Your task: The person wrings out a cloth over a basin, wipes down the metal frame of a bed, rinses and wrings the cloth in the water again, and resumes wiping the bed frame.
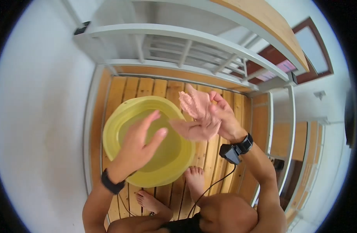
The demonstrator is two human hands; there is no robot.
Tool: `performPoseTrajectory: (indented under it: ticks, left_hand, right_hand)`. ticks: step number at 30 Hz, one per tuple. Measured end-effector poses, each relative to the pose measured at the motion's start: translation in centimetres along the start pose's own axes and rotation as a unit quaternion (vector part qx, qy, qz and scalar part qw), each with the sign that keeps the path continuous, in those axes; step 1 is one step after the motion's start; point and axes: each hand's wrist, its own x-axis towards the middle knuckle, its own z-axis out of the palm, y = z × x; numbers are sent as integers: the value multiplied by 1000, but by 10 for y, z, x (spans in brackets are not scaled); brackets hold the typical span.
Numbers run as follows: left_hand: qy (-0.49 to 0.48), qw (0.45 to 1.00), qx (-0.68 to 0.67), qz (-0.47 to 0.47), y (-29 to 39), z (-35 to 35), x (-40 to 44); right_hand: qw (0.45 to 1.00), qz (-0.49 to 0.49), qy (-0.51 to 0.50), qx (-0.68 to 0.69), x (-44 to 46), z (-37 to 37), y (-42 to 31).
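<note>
A pink cloth (201, 118), soft and crumpled like a small towel, hangs from my right hand (227, 118), its fingers pinching the cloth's right side. The cloth's lower left part is blurred and reaches over the rim of a yellow plastic basin (109, 134). Above the basin, to the left of the cloth, is my left hand (137, 145), fingers and thumb apart and holding nothing. Whether the basin contains water is hard to tell. Both wrists wear black bands, and a black device (229, 153) with a cable is on the right one.
The basin stands on a wooden slatted platform (147, 87), by my bare feet (194, 178). A white metal rail (186, 52) runs along the far side, below a wooden board (264, 19). A white wall (38, 116) is at left; another rail (289, 136) stands at right.
</note>
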Motion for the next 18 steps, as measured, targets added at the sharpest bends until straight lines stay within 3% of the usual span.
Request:
performPoseTrajectory:
  ticks: [2,4,8,10,11,13,16,18]
  left_hand:
    - [66,997,-32,3,3,13,11]
    - [-7,943,-325,-77,14,10,24]
    - [68,964,-251,-47,33,-14,24]
    - [106,984,-129,56,44,-27,24]
    - [113,983,-127,65,48,-34,25]
    - [166,980,-29,108,52,-47,25]
    - [211,974,-31,82,42,-63,19]
    - [238,968,-25,72,39,-73,16]
  right_hand:
    - [995,38,10,-89,13,37,4]
    - [994,49,-38,-86,24,49,9]
    - [997,30,-36,-67,36,82,0]
    - [977,25,-24,-209,40,103,-10]
    - [958,22,-20,-286,42,113,-10]
    - [948,-23,-47,-314,55,106,-4]
    - [932,-106,-71,-340,65,105,-3]
    - [938,-116,8,-328,69,100,-6]
